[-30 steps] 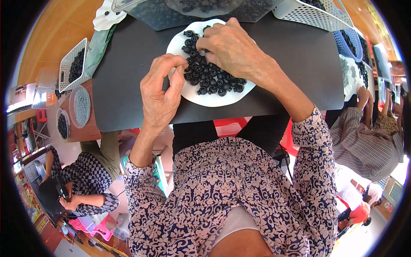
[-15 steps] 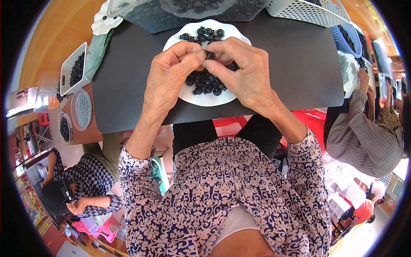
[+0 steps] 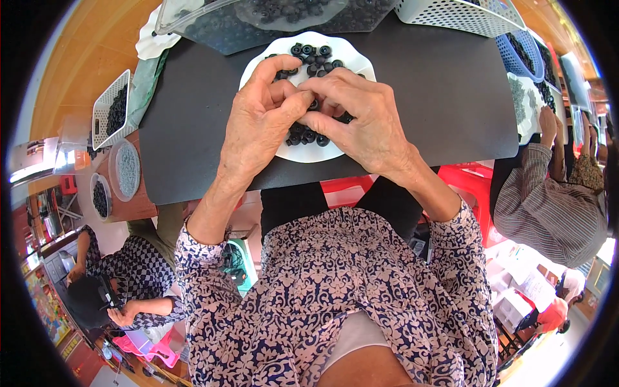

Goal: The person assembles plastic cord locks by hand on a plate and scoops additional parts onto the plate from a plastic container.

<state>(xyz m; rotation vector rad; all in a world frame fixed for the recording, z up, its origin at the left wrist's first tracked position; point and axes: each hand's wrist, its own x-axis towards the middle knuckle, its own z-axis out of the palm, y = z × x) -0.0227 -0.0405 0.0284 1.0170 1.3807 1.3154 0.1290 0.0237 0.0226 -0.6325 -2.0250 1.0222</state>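
Over a white scalloped plate (image 3: pixel 303 155), my two hands meet fingertip to fingertip. A small round black part with a ring-like face (image 3: pixel 314 104) sits between them. My right hand (image 3: pixel 361 119) pinches it between thumb and fingers. Thumb and fingers of my left hand (image 3: pixel 261 119) press at its left side; whether they hold some smaller piece is hidden. Several like black parts (image 3: pixel 309 50) lie on the plate's far side, and more (image 3: pixel 308 137) lie near its front edge, partly covered by my hands.
A clear bin of black parts (image 3: pixel 284 19) stands behind the plate. White perforated baskets (image 3: pixel 461 18) (image 3: pixel 100 122) and a blue basket (image 3: pixel 525 55) flank the dark tabletop (image 3: pixel 445 97). Round tubs (image 3: pixel 126 169) sit at left. Co-workers sit on both sides (image 3: pixel 548 200) (image 3: pixel 138 264).
Both hands have come slightly nearer to me, with the black part lower over the plate. My left index finger has lifted and opened away from the thumb.
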